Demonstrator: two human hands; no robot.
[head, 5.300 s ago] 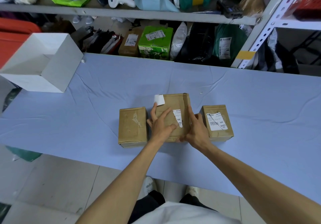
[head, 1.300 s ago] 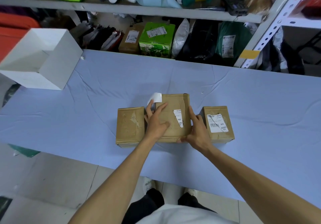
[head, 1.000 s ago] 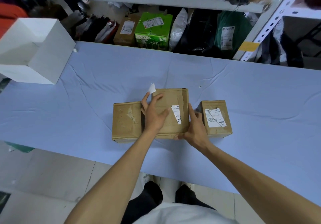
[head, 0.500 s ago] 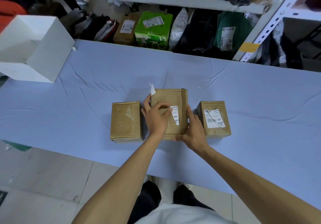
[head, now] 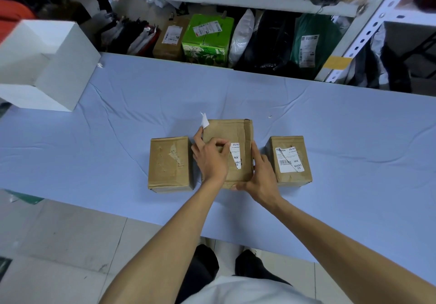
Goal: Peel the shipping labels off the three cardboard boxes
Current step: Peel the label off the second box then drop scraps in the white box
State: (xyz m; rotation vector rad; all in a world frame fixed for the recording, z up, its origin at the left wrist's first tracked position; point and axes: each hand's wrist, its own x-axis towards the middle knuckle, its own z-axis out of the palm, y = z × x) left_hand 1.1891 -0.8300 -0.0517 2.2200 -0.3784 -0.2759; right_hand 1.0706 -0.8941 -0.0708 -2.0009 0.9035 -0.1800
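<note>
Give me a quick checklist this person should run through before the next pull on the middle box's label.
1. Hold on the middle box: ok, the right hand rests against its right side.
2. Grip on the remaining label: cannot tell; the left hand curls its fingers at the torn edge.
3. Fingers free of the torn scrap: not ok, it sticks up from the left hand.
4. Stripping of the left box: ok, only residue shows.
5. Stripping of the right box: not ok, the intact label is stuck on.
</note>
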